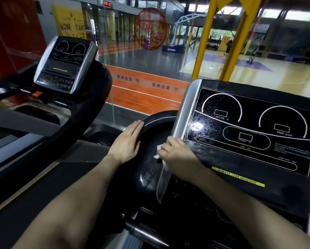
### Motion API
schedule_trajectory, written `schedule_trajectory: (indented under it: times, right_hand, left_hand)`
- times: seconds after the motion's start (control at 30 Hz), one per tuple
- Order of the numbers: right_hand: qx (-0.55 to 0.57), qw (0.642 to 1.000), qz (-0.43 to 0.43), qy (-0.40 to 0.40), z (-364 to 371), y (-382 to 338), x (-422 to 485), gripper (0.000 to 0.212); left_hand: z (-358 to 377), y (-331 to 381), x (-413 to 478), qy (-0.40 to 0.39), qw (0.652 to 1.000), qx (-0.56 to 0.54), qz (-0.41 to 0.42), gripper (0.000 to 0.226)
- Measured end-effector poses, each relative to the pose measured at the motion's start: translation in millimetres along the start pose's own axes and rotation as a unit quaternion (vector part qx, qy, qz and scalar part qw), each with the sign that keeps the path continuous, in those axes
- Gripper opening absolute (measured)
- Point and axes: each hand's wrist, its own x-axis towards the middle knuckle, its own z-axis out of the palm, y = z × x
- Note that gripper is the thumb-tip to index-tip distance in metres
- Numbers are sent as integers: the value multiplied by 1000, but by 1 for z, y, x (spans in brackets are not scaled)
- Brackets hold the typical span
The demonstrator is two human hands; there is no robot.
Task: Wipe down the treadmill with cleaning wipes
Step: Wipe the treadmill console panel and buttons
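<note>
From the head camera, two treadmill consoles show. The near console (249,133) is a glossy black flat panel, framed by a brushed silver strip (182,112) down its left edge. White outlines on it form two half-circle dials and one rounded oblong, and a narrow yellow label runs below. A bright glare spot sits at its left side.

One white cleaning wipe (156,152) is crumpled at the lower left edge of this console, against the silver strip, with only small ragged bits showing. The right hand (177,153) has its fingers curled down over the wipe, gripping it there.

The left hand (127,141) lies flat, fingers straight and together, resting on the smooth, rounded black handrail (157,120) just left of the console.

The second console (64,63), of the same silver and black shape, stands well apart on the left. Two yellow painted posts (202,36) rise behind, over a shiny court floor (147,60).
</note>
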Motion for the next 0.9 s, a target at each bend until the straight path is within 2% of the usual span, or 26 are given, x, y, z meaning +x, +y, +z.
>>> schedule_trajectory:
  times: [0.13,0.27,0.33,0.4,0.43,0.5,0.57,0.6,0.63,0.7,0.73,0.77,0.83,0.87,0.9]
  right_hand:
    - [32,995,93,26,-16,17,47,38]
    - [6,974,213,83,-24,32,109,41]
    - [35,955,287,61,-3,33,128,48]
    - [68,935,346,30,30,9,135,55]
    - [105,933,342,36,47,-14,133,58]
    - [168,950,258,49,71,-62,120,64]
    - [148,969,193,42,79,-65,108,67]
    - [131,966,217,47,77,-49,109,70]
    - [124,950,283,39,69,-30,114,75]
    - [124,891,437,12,56,1,130,82]
    - [137,872,470,1,52,-6,138,83]
    - [148,879,453,21,52,-27,142,82]
    - [159,931,322,71,76,-76,131,67]
    - [126,955,260,70,87,-89,116,60]
    - [95,970,223,36,85,-84,107,57]
  left_hand:
    - [-14,-15,-24,-31,991,-32,-130,85]
    - [-26,-37,-69,-103,972,-80,-193,82]
    - [-24,-39,-90,-121,959,-124,-224,82]
    - [-22,-37,-102,-104,955,-135,-241,79]
    - [-21,-37,-103,-93,958,-128,-239,77]
    - [-22,-38,-102,-76,962,-130,-229,73]
    - [-21,-39,-102,-63,964,-127,-224,71]
    - [-20,-39,-102,-54,965,-124,-223,70]
    - [-19,-39,-102,-49,966,-123,-223,68]
    - [-17,-41,-100,-40,966,-129,-221,64]
    - [-16,-43,-100,-40,966,-129,-220,62]
    - [-16,-44,-101,-41,966,-129,-221,60]
    - [-18,-42,-103,-39,966,-131,-220,56]
    - [-19,-41,-104,-38,966,-135,-216,54]
    - [-22,-39,-104,-37,967,-138,-213,51]
